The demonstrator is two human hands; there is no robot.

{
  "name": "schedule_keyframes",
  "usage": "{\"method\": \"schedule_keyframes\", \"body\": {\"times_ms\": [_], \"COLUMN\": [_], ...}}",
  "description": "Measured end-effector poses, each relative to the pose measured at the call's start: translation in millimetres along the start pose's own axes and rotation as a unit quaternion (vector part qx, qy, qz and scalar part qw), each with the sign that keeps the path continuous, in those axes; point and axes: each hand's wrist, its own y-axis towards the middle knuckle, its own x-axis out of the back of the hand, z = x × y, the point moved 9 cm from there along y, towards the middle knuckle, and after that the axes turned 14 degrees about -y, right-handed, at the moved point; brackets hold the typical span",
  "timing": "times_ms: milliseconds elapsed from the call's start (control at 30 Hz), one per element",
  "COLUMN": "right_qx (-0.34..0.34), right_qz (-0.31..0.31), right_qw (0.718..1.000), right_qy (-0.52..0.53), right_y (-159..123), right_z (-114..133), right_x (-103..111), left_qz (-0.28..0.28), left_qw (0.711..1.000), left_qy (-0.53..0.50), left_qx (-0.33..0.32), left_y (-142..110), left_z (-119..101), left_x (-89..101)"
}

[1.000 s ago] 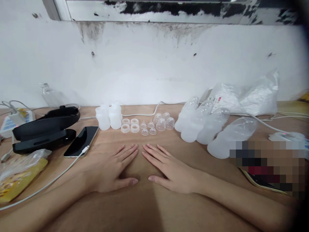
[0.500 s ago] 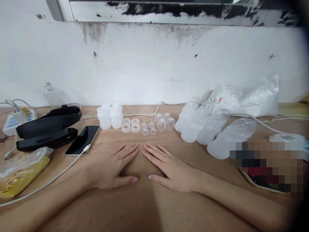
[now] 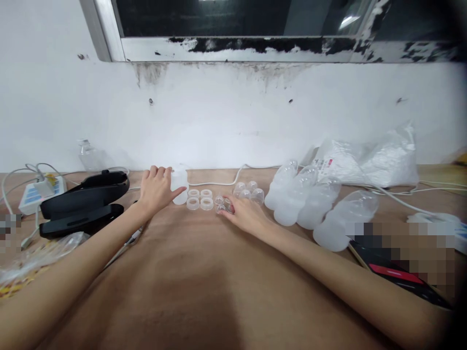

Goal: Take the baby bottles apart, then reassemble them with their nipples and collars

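Note:
My left hand (image 3: 156,188) is closed at the pair of small milky-white bottles at the back. Its fingers curl over out of sight, and the thumb lies across the front of the right bottle (image 3: 180,182). The other bottle is hidden behind the hand. My right hand (image 3: 248,214) pinches at a clear silicone nipple (image 3: 229,208) in a small cluster; thumb and index finger partly cover it. White ring collars (image 3: 200,199) sit in two rows between my hands. Clear dome caps (image 3: 251,189) stand just behind my right hand.
Larger frosted bottles with clear caps (image 3: 299,194) lean at the right, before a white plastic bag (image 3: 368,160). A black case (image 3: 83,194), a power strip (image 3: 54,192) and a crinkled bag (image 3: 51,253) lie left. A dark flat item (image 3: 397,277) lies right. Cables run along the wall.
Both hands, flat on the table before, have lifted and reached forward. The left has gone to the small bottles and closed there; the right has gone to the nipples. The view has tilted up slightly.

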Motion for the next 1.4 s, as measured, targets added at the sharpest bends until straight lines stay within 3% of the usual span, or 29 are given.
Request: {"method": "schedule_keyframes", "body": {"times_ms": [200, 433, 533, 667, 800, 967, 1033, 1100, 1200, 1267, 1333, 1400], "right_qx": [0.003, 0.004, 0.005, 0.002, -0.002, -0.010, -0.010, -0.006, -0.012, -0.029, -0.043, -0.047], "right_qz": [0.003, 0.008, 0.008, 0.000, -0.008, -0.043, -0.072, -0.061, 0.052, 0.098, 0.100, 0.094], "right_qw": [1.000, 0.999, 0.999, 0.999, 0.999, 0.999, 0.992, 0.953, 0.817, 0.756, 0.737, 0.733], "right_qy": [-0.029, -0.047, -0.049, -0.047, -0.031, 0.019, 0.107, 0.297, 0.574, 0.646, 0.667, 0.672], "right_y": [1, 9, 10, 9, 7, 1, -8, -19, -39, -52, -58, -59], "right_z": [-2, 5, 7, 8, 9, 6, 3, 1, 10, 15, 15, 15], "right_x": [-7, -10, -11, -12, -10, 11, 21, 20, -6, -21, -28, -30], "left_qz": [0.006, -0.002, 0.006, 0.085, 0.120, 0.103, 0.085, 0.075, 0.081, 0.095, 0.120, 0.154], "left_qw": [1.000, 1.000, 0.997, 0.975, 0.957, 0.942, 0.929, 0.873, 0.702, 0.630, 0.617, 0.663], "left_qy": [-0.001, -0.006, -0.073, -0.162, -0.215, -0.294, -0.349, -0.481, -0.696, -0.752, -0.754, -0.712], "left_qx": [-0.012, -0.002, -0.033, -0.127, -0.153, -0.122, -0.084, -0.010, 0.124, 0.172, 0.188, 0.173], "left_y": [-5, -7, -11, -19, -22, -26, -33, -42, -61, -73, -80, -83], "left_z": [-6, -10, -32, -75, -88, -79, -73, -64, -56, -58, -62, -66], "left_x": [-10.5, -4.8, -6.4, -31.3, -49.0, -30.0, -16.3, -9.5, -21.2, -33.1, -42.9, -47.3]}}
